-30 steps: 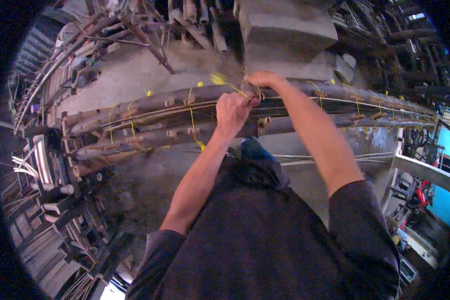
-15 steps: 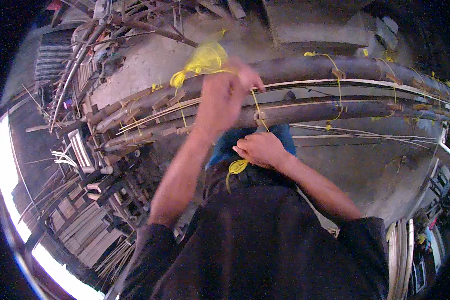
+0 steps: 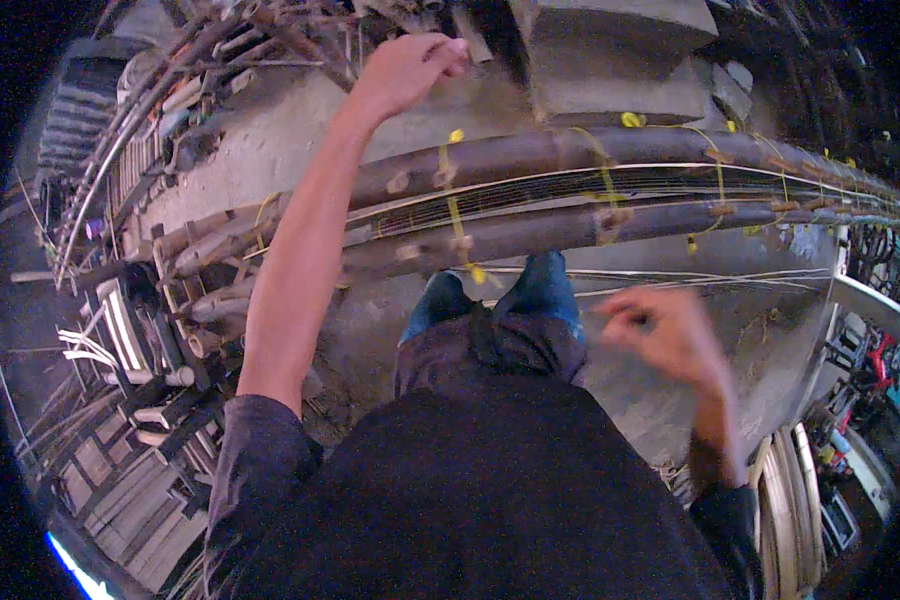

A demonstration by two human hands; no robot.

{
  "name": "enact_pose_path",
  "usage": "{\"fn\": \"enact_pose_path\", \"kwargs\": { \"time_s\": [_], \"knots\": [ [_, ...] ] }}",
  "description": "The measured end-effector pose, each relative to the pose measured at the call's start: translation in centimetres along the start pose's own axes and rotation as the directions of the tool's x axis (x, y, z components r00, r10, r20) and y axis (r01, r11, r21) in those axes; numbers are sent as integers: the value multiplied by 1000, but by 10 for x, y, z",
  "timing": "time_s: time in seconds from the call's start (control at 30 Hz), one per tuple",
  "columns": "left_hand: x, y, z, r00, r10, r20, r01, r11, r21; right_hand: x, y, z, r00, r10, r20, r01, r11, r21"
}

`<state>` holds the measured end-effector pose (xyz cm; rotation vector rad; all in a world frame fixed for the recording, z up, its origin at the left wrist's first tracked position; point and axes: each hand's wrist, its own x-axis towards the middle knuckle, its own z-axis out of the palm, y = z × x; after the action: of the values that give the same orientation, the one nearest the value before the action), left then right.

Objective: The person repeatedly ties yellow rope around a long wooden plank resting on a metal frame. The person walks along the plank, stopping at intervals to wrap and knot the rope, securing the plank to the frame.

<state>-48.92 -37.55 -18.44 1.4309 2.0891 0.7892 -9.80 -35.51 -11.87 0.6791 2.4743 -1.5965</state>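
Observation:
My left hand (image 3: 410, 75) is raised beyond the far pole, its fingers curled closed; whatever is in them, if anything, is hidden. My right hand (image 3: 660, 330) hangs in the air on the near side of the poles, its fingers smeared by motion. Two thick brown poles run side by side across the view, a far pole (image 3: 515, 152) and a near pole (image 3: 535, 232). A yellow cord (image 3: 452, 190) crosses both poles in front of me, and another yellow cord (image 3: 607, 175) crosses them further right. Thin strands (image 3: 530, 190) stretch lengthwise between the poles.
Long pale strips (image 3: 730, 278) lie on the concrete floor under the poles. At the far side stands a grey block (image 3: 620, 85). Wooden frames and slats (image 3: 135, 500) crowd the lower left, and curved pale strips (image 3: 785, 500) stand at the lower right.
Both hands have left the yellow cord at the poles: the left moved up and away, the right moved rightward. The loose yellow bundles no longer show. The view has shifted a little.

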Motion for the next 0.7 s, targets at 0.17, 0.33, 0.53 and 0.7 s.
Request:
{"fn": "enact_pose_path", "kwargs": {
  "time_s": [0.17,0.33,0.53,0.7],
  "knots": [
    [-84,-7,-21,992,51,-113,-67,988,-142,91,22,201,870,493,11,-267,453,851],
    [-154,6,-15,971,202,-130,-235,915,-327,74,-58,123,920,-40,-389,-43,978,-202],
    [-170,-23,30,992,97,-84,-128,809,-574,203,-168,47,885,-448,129,443,720,-535],
    [-160,11,8,997,-49,-63,-31,486,-873,277,-56,42,969,129,-211,-237,730,-641]
  ]
}}
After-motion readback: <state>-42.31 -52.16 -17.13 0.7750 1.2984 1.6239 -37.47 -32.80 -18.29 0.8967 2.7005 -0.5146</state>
